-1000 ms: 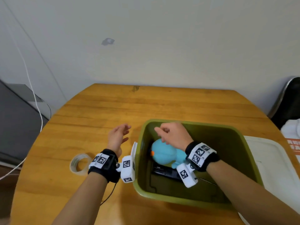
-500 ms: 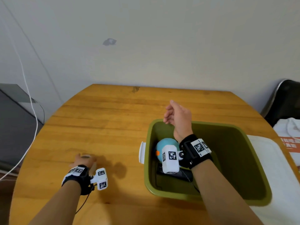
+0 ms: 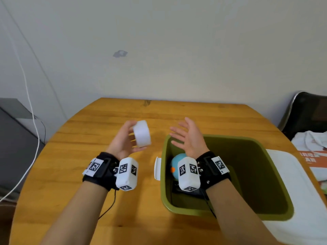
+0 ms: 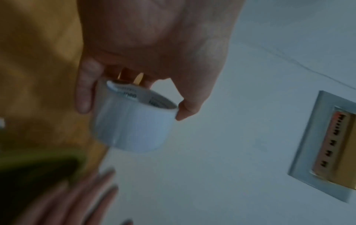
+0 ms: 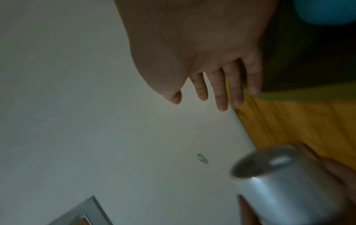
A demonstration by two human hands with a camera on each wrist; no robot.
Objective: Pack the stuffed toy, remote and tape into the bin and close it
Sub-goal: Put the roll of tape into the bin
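Observation:
My left hand [image 3: 127, 138] holds the white roll of tape [image 3: 142, 136] up above the table, left of the olive green bin [image 3: 247, 216]. In the left wrist view the tape [image 4: 134, 121] is pinched between thumb and fingers. My right hand [image 3: 187, 137] hovers flat and empty over the bin's far left corner, palm toward the tape; its fingers [image 5: 221, 91] are straight. The blue stuffed toy [image 3: 177, 163] lies in the bin's left end, and a dark object, likely the remote [image 3: 177, 189], lies below it, mostly hidden by my wrist camera.
The bin's white lid [image 3: 290, 200] lies on the table to the right of the bin. A white latch [image 3: 157, 168] sticks out on the bin's left side. Papers and cloth [image 3: 313, 151] sit at the far right. A grey cabinet [image 3: 14, 138] stands left of the table.
My left hand picked the tape up off the table at the left and carried it up and right toward the bin. My right hand rose out of the bin and spread flat.

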